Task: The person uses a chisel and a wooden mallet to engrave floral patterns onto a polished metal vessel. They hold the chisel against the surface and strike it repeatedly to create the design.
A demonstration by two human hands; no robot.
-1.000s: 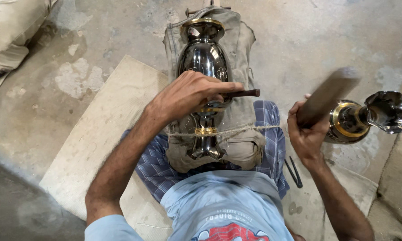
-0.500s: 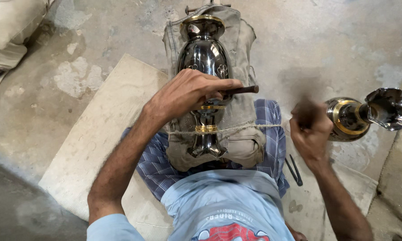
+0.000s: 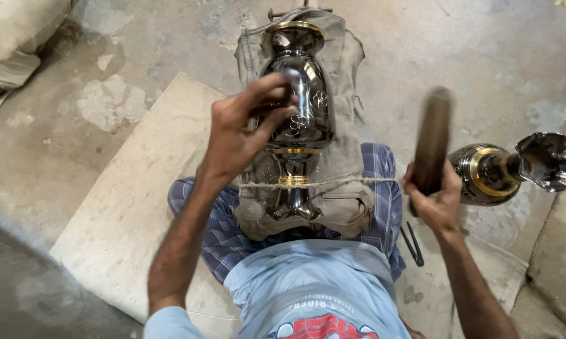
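My left hand (image 3: 242,135) reaches forward from 7 o'clock, wrist bent, with the fingers (image 3: 276,85) pinched around a small tool (image 3: 291,76) that is too blurred to identify. The tip touches the dark vase (image 3: 298,107). This vase is shiny black metal with gold bands and a small flower pattern. It lies lengthwise on a grey cloth (image 3: 342,125) over my lap, at the centre, and a rough string (image 3: 333,183) ties it down. My right hand (image 3: 435,201), at 3 o'clock, is closed around a brown wooden mallet (image 3: 432,141), raised upright and blurred. A second vase (image 3: 515,169) lies on the concrete floor (image 3: 471,56), just beside that hand.
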